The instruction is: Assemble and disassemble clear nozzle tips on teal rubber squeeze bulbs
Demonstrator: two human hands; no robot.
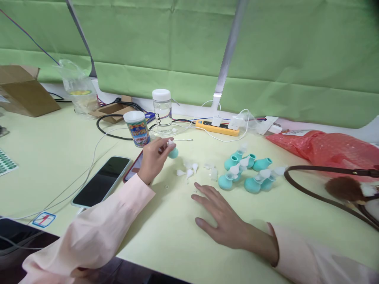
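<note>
My left hand point(154, 157) is closed in a pinch on a small teal rubber bulb point(173, 153), with a white piece at its top between thumb and fingers. My right hand point(220, 215) hovers low over the table, or rests on it, with fingers spread and nothing in them. Just beyond its fingertips lie several small white teardrop-shaped tips point(190, 172) and some clear plastic pieces point(212, 173). To the right stands a cluster of teal bulbs point(252, 184); some carry translucent white tips point(234, 169), others show open necks point(268, 161). A tiny ring point(166, 187) sits between my hands.
Left of my left hand are a phone point(102, 181), a second phone point(133, 167) and a printed can point(137, 128). Behind stand a lidded clear bottle point(162, 112) and a yellow power strip point(217, 127) with cables. A red plastic bag point(325, 152) and a brown strap point(308, 191) lie right.
</note>
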